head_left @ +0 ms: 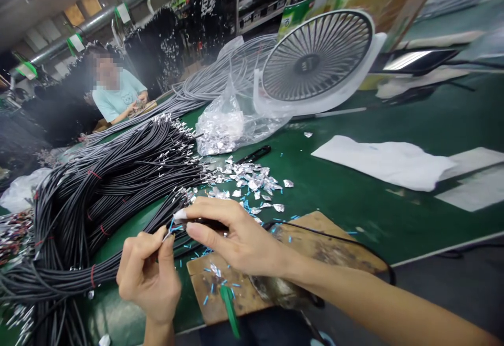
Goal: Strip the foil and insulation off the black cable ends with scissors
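From where I sit, I can see both hands at the near side of the green worktop (299, 162). My left hand (149, 278) has its grip pinched on a small wire end (170, 230), with finger and thumb pressed together. Thin blue and white wires stick out of it. The wire end is up in the air, just left of my right hand (232, 236). That hand has a white cap (180, 215) on one fingertip. Its finger and thumb are spread close to the blue wires, and something dark is under the palm. I can't tell if its grip is holding anything.

On the left is a big pile of black cables (129, 173), tied in bunches with red bands. Shiny foil bits (255, 178) lie past my right hand, mixed with little blue bits. A clear bag (224, 125) sits farther back, and a round fan (315, 62) stands to its right. White cloth (381, 159) lies on the right. Near me is a stained brown board (210, 312) with a green stick (229, 309) on it. Far left, a person (118, 94) in a light blue shirt sits with both hands together.
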Available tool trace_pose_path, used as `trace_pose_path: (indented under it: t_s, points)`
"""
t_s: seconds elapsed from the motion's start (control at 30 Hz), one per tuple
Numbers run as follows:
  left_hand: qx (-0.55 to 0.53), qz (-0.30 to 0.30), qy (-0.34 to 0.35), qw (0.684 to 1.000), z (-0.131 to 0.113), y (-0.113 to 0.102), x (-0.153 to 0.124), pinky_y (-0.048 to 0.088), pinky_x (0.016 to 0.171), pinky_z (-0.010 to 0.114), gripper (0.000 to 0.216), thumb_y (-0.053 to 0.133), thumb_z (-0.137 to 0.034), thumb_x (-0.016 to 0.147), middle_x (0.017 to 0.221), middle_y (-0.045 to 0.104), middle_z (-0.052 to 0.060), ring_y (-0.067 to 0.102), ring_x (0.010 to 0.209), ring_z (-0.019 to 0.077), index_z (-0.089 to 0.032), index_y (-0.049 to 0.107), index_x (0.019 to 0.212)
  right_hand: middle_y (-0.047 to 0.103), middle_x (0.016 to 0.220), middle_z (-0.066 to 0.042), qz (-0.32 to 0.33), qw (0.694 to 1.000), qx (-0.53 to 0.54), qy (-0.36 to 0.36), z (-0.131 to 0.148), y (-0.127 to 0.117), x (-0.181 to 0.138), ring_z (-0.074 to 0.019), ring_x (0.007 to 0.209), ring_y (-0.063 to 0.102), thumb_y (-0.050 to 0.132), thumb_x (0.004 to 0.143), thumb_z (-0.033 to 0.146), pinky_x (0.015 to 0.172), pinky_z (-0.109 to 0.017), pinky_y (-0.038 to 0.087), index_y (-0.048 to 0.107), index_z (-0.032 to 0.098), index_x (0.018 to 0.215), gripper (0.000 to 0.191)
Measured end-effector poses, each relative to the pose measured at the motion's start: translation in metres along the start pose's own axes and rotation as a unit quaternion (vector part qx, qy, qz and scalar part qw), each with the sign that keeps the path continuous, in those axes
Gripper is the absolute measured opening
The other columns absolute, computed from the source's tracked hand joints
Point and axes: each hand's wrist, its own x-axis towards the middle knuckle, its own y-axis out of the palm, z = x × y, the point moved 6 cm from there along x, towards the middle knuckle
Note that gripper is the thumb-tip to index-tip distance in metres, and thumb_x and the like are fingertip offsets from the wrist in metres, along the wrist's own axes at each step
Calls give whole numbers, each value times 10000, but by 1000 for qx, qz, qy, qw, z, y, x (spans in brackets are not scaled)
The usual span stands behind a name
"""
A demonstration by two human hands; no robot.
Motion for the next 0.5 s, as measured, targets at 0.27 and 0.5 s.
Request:
trace_pose_path:
  t_s: [0.27, 0.5]
  points:
    - [-9, 63, -18, 998, 3, 7, -3, 480, 602, 391, 125, 601, -244, 765, 643, 608, 57, 561, 610, 221, -250, 645, 648, 582, 621, -7, 5, 1000, 15, 17, -1, -1, 3, -89, 558, 475, 522, 889, 180, 551, -217, 398, 724, 124, 813, 222]
    - [3, 44, -7, 999, 5, 6, -5, 478, 577, 388, 104, 610, -302, 774, 620, 593, 59, 560, 621, 232, -257, 665, 699, 568, 611, 5, 12, 1000, 13, 20, -1, -3, 2, -84, 554, 463, 543, 879, 169, 542, -209, 384, 718, 135, 786, 201]
